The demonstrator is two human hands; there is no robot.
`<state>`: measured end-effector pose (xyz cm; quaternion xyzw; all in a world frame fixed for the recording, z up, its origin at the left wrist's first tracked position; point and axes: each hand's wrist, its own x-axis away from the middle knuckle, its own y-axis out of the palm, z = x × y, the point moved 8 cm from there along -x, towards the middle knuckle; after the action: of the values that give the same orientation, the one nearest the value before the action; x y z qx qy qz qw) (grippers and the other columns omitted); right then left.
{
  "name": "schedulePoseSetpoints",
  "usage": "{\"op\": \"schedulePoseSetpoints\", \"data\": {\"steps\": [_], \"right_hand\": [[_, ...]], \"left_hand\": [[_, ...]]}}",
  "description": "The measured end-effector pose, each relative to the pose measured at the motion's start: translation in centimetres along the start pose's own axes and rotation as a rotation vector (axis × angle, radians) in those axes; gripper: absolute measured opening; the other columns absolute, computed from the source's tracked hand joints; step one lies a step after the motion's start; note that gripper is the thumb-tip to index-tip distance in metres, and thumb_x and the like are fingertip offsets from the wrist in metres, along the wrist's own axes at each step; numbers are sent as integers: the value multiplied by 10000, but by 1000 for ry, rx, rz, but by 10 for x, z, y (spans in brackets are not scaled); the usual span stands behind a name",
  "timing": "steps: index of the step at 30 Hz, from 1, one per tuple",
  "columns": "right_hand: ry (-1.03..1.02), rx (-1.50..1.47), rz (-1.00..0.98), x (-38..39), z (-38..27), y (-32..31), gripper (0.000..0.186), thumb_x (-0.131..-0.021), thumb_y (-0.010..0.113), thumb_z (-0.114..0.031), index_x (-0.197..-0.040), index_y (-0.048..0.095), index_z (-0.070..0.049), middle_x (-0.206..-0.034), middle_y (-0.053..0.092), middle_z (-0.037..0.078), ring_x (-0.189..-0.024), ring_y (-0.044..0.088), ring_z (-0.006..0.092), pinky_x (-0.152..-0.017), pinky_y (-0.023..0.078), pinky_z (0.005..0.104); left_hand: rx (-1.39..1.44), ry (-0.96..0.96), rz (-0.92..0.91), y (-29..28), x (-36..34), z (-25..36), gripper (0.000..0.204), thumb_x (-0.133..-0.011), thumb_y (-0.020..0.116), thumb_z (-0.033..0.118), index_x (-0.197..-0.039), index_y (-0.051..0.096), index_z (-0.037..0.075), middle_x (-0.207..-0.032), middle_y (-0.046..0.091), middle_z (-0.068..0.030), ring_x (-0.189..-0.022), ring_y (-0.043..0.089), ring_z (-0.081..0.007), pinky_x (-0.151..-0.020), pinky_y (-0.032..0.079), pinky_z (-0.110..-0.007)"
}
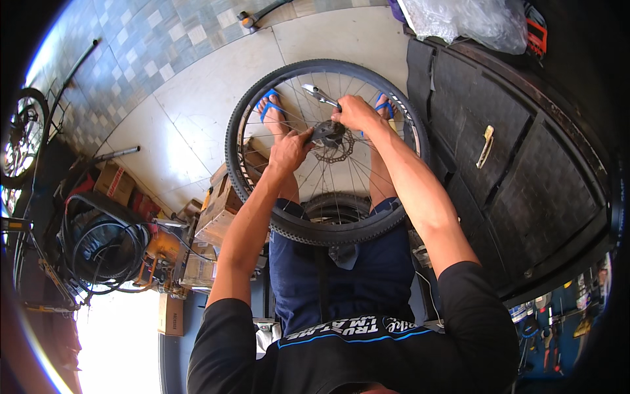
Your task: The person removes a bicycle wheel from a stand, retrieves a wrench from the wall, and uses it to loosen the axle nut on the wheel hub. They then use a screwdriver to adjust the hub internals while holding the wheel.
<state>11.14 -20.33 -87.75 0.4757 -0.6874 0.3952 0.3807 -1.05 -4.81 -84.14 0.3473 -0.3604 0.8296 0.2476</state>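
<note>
A bicycle wheel [315, 237] with a black knobby tyre lies across my lap, its hub facing up. Thin spokes run out from the hub, and a brake disc [331, 155] shows just below it. My left hand [289, 152] is closed at the hub's left side, its fingers around a dark piece that I cannot make out. On the upper right of the hub, my right hand [358, 114] is closed on a silver wrench [320, 96], whose head points up and left over the spokes.
Cardboard boxes [220, 211] and coiled tyres [105, 240] crowd the left. Near the far edge a hammer-like tool [248, 21] lies on the tiles. A large black panelled case [518, 171] stands close on the right, with pliers [548, 348] and other tools behind it.
</note>
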Motion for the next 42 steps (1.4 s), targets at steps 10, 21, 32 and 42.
{"op": "schedulePoseSetpoints", "data": {"steps": [10, 21, 32, 42], "right_hand": [[-128, 178, 85, 5, -11, 0, 361, -953, 701, -309, -975, 710, 52, -936, 708, 322, -959, 696, 494, -842, 560, 536], [-92, 24, 240, 16, 5, -10, 545, -1037, 525, -536, -1289, 606, -60, -1029, 741, 233, -1012, 706, 442, -875, 541, 526], [-158, -419, 148, 66, 58, -21, 583, -1068, 468, -575, -993, 664, -30, -600, 619, 45, -564, 618, 167, -591, 497, 341], [286, -602, -88, 81, 94, 30, 579, -1055, 521, -565, -935, 676, -20, -675, 618, 23, -514, 598, 129, -478, 497, 288]], "left_hand": [[169, -64, 150, 9, 27, 25, 438, -957, 634, 196, -1378, 634, 74, -931, 678, -242, -894, 677, -434, -792, 538, -525], [146, -18, 118, 17, 11, 7, 418, -975, 623, 205, -1390, 643, 164, -962, 672, -253, -889, 680, -434, -814, 543, -512], [101, -62, 20, 11, 6, 8, 401, -1016, 588, 252, -1414, 629, 221, -1086, 657, -230, -969, 677, -424, -834, 550, -519], [123, -144, 19, 9, 13, 24, 412, -994, 587, 224, -1399, 629, 164, -1110, 667, -243, -983, 684, -465, -846, 563, -544]]}}
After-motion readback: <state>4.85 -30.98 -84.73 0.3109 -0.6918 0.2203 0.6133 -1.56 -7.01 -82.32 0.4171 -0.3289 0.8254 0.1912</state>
